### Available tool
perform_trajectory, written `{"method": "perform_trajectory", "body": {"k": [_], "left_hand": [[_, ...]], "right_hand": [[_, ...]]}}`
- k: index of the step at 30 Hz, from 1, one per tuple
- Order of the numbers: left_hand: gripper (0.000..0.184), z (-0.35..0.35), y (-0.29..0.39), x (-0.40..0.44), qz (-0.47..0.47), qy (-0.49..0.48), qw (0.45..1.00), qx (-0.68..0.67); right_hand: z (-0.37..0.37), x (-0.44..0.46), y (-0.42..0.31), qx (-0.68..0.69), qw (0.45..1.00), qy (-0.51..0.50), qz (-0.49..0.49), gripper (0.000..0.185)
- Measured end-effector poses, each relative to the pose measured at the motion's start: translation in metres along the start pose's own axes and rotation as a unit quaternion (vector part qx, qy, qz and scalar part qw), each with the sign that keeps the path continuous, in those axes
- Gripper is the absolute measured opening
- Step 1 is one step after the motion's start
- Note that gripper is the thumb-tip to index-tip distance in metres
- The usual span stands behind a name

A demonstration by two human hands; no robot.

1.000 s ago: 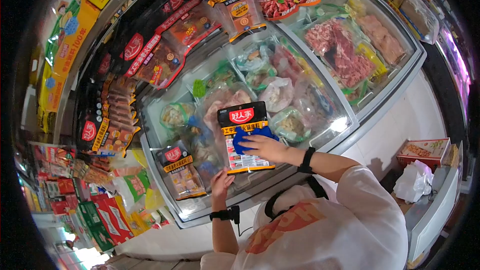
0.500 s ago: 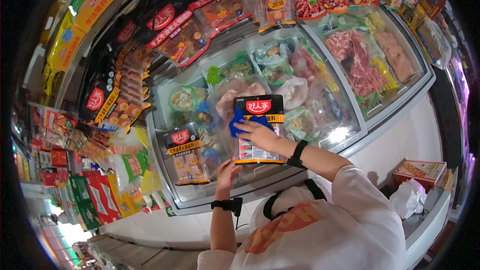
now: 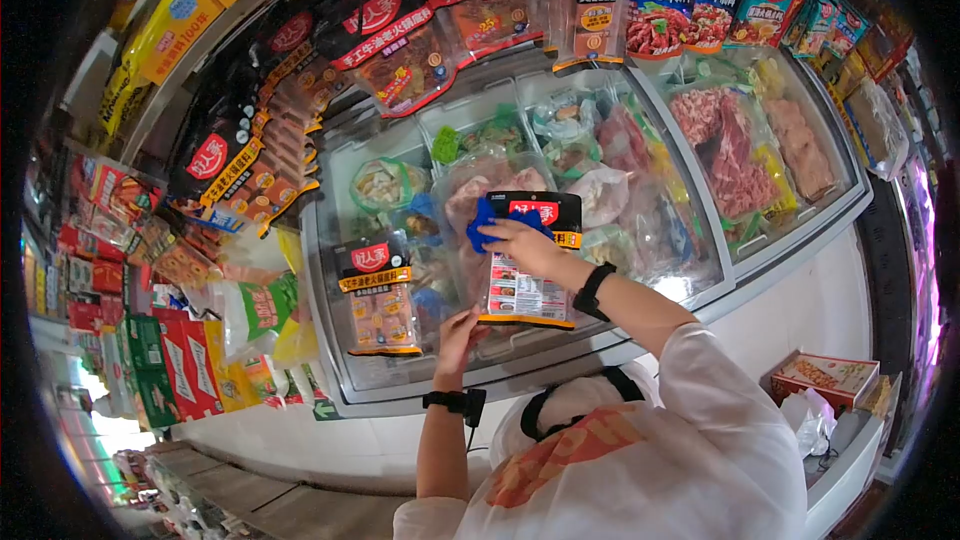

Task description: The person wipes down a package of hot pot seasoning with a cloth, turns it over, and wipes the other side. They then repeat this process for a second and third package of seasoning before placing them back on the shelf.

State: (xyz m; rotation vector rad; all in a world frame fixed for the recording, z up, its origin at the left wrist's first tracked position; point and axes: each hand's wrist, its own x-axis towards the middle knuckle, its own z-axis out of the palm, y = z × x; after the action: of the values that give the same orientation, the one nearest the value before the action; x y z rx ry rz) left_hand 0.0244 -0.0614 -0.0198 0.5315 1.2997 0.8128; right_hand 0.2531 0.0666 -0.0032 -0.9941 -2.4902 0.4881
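A black, orange-banded packet of hotpot seasoning (image 3: 528, 290) lies on the glass top of a display freezer (image 3: 470, 365). My right hand (image 3: 522, 246) presses a bunched blue cloth (image 3: 486, 230) onto the packet's upper left part, fingers closed over it. At the packet's lower left corner is my left hand (image 3: 457, 340), thumb and fingertips pinching the edge. Another packet of the same brand (image 3: 380, 295) rests on the glass to the left, apart from both hands.
Rows of seasoning packets (image 3: 390, 50) stand along the freezer's back edge. Under the glass are bagged foods and raw meat (image 3: 735, 140). Stacked goods (image 3: 190, 365) stand at the left. A cardboard box (image 3: 825, 380) and a white plastic bag (image 3: 808, 422) sit at the right.
The view has shifted a little. My right hand and the blue cloth now sit farther left on the packet, uncovering more of its brand label. My left hand stays at the lower left corner.
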Motion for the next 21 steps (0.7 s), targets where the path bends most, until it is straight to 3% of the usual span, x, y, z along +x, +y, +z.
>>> {"method": "perform_trajectory", "body": {"k": [2,6,8,10,12,14,17,18,21], "left_hand": [[0.032,0.001,0.002,0.0,0.003,-0.004,1.0,0.004],[0.031,-0.001,0.001,-0.002,0.002,-0.006,1.0,0.012],[0.031,-0.003,0.003,-0.001,-0.005,-0.001,1.0,0.031],[0.031,0.001,0.006,-0.004,-0.015,0.005,0.999,0.045],[0.031,0.005,0.008,-0.006,-0.007,-0.001,0.999,0.037],[0.032,0.006,0.011,-0.007,0.0,-0.004,0.999,0.033],[0.032,0.001,0.004,-0.003,-0.002,-0.002,1.0,0.028],[0.033,0.0,0.001,0.0,-0.001,-0.002,1.0,0.024],[0.034,0.003,0.003,-0.001,-0.006,0.009,1.0,0.022]], "right_hand": [[-0.008,-0.005,0.008,-0.014,0.999,-0.004,-0.046,0.051],[-0.018,0.005,0.049,0.009,0.979,0.091,0.18,0.051],[-0.016,0.01,0.039,-0.021,0.98,0.05,0.194,0.05],[-0.001,0.016,0.029,0.052,0.984,0.041,0.166,0.049],[0.004,0.018,0.019,-0.004,0.998,0.016,0.057,0.053],[0.002,0.02,0.018,0.055,0.998,-0.019,0.032,0.05],[-0.023,0.0,0.012,0.029,0.998,-0.057,-0.012,0.049],[-0.026,-0.012,0.02,0.027,0.998,-0.057,-0.01,0.049],[-0.024,-0.064,0.059,0.024,0.988,0.083,0.129,0.05]]}}
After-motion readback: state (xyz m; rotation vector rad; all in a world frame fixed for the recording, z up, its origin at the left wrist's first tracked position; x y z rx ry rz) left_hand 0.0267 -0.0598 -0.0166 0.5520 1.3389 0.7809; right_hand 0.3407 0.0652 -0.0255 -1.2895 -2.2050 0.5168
